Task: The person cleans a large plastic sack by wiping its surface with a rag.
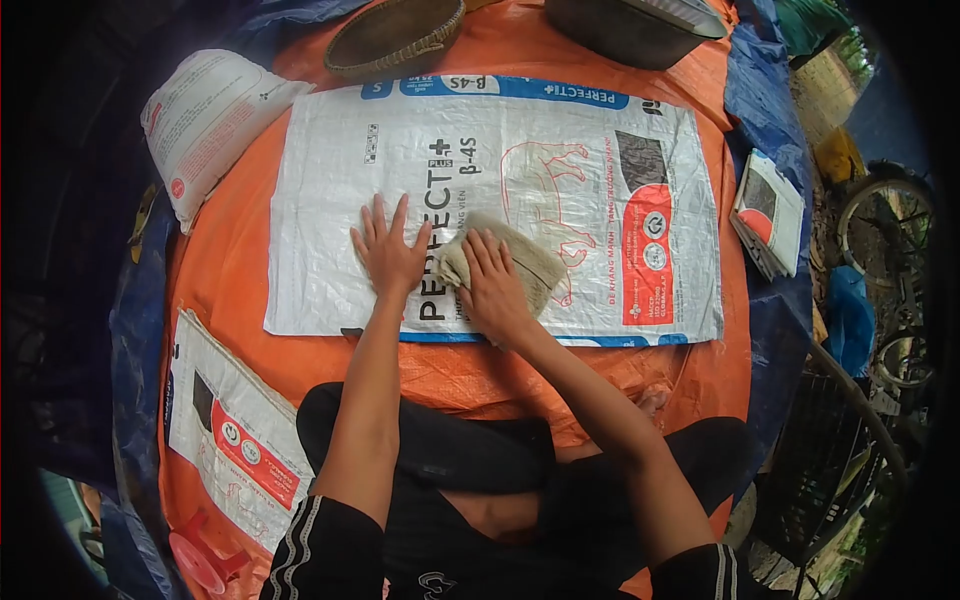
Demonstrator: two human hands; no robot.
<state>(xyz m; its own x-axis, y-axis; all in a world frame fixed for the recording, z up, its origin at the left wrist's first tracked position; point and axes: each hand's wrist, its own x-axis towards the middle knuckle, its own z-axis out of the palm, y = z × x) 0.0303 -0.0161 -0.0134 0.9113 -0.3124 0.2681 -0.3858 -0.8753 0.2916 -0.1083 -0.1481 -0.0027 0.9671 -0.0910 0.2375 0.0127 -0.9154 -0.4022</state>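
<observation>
A white woven feed sack (330,230) with blue edges, black lettering and a red pig outline lies flat in front of me. My left hand (392,248) rests on it with fingers spread, pressing near the big lettering. Just to its right, my right hand (492,285) lies over a beige cloth (540,268), fingers bent onto it. The cloth is folded or bunched and sits against the sack's printed face, covering part of the lettering. What is under my right palm is hidden.
Orange tarp (225,290) spreads under everything. A full white sack (205,125) stands at upper left, a woven basket (395,40) and dark basin (630,30) at the top. Folded sacks (770,210) lie right, more sacks (235,430) lower left, beside a red plastic stool (205,555).
</observation>
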